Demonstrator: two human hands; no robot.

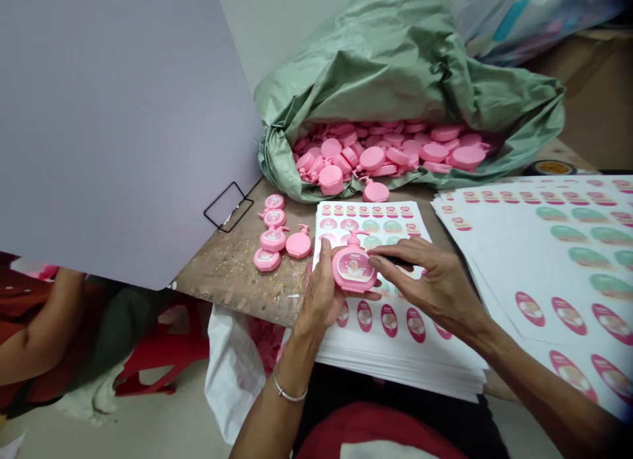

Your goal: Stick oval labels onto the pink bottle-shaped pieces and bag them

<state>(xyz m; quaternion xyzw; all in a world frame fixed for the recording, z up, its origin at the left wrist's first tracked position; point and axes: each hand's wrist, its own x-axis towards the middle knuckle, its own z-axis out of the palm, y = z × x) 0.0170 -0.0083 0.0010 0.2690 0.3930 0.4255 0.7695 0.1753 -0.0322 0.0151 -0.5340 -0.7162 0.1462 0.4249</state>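
Observation:
My left hand (321,287) is closed round a pink toy pump bottle (354,264), upright, its nozzle pointing right. On its face is an oval label with "BABY" lettering and a bathing-baby picture. The fingertips of my right hand (425,274) touch the label's right edge, thumb and fingers nearly together. A thin dark thing (403,264) shows between those fingers; its kind is unclear. Under both hands lies a stack of sticker sheets (301,367). To the left, several labelled pink bottles (273,240) form a column beside a plain pink bottle (299,243).
A green sack (376,70) spills plain pink bottles (370,158) at the back. More sticker sheets (514,261) lie right, near a tape roll (552,167). A grey board (119,129) and wire frame (228,207) stand left. Below are a white bag (232,373), red stool (165,353) and another person's arm (47,327).

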